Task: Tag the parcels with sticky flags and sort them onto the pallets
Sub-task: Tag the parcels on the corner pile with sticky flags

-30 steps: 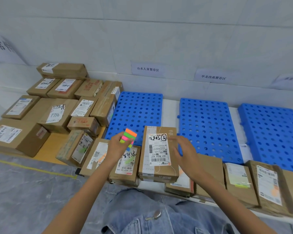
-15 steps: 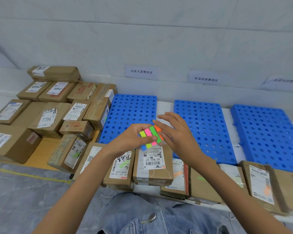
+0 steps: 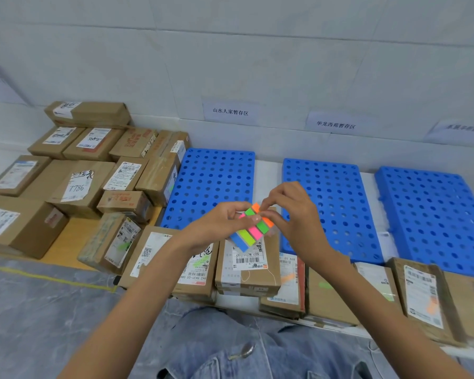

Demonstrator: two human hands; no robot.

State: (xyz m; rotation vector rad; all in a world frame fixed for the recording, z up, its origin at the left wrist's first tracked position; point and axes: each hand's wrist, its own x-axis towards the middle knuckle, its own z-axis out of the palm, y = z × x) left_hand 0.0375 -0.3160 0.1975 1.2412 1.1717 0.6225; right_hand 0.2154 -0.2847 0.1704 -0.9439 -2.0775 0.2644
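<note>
Sticky flags (image 3: 253, 228) gripped in left hand (image 3: 216, 228), right hand (image 3: 296, 214) pinching orange flag (image 3: 268, 222), above parcel (image 3: 248, 269)

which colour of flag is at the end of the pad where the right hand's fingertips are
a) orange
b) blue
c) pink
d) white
a: the orange strip sits at the end of the flag pad that the right hand pinches, while the left hand grips the pad; blue is at the opposite end.
</note>
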